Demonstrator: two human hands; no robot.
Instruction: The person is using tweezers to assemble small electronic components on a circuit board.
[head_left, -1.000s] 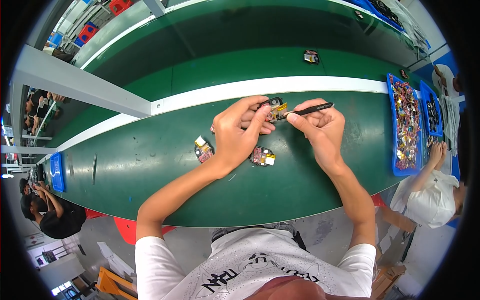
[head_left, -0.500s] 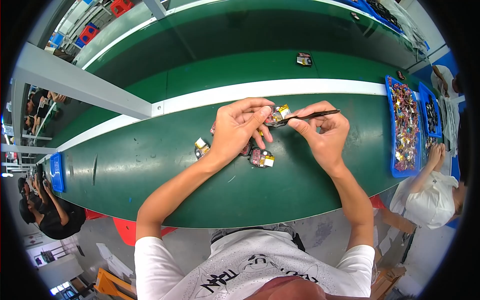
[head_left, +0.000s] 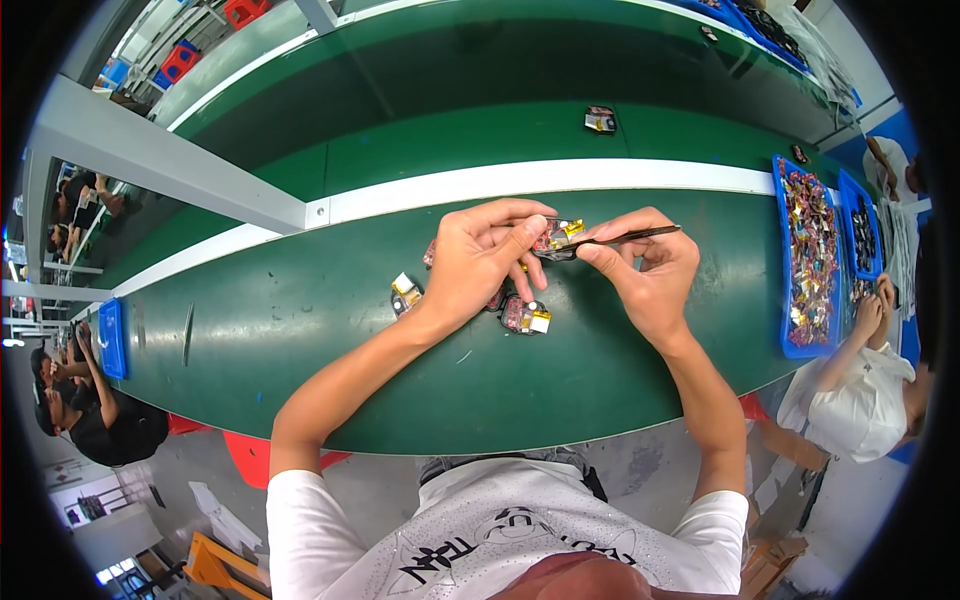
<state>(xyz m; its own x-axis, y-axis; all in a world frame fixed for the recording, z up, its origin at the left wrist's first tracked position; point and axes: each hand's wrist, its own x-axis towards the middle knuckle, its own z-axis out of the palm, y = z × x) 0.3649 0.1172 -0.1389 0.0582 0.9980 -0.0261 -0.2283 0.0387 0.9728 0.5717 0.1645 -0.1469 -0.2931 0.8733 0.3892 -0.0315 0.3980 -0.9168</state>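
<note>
My left hand (head_left: 480, 255) pinches a small black plastic housing (head_left: 562, 237) with a red circuit board and a yellow-and-silver part. The fingers cover its left side. My right hand (head_left: 652, 275) grips dark, slim tweezers (head_left: 640, 235), whose tips are at the housing's right lower edge. Below the left hand, a similar housing (head_left: 526, 315) lies on the green table (head_left: 620, 390), with its board and silver-yellow part showing. Another housing (head_left: 405, 294) rests left of my left wrist. More red-board pieces are partly hidden behind the left hand.
At right stands a blue tray (head_left: 783, 260) heaped with small parts, with another blue tray (head_left: 848, 215) beyond. A blue bin (head_left: 113, 340) sits far left, near a thin dark tool (head_left: 188, 335). Past the white rail (head_left: 550, 177), a housing (head_left: 600, 120) lies on green surface. People sit on both sides.
The housing in my left hand has tilted slightly, and the tweezers' tips sit a little lower on it. The housing beyond the rail has shifted slightly left. The person at left has raised a hand.
</note>
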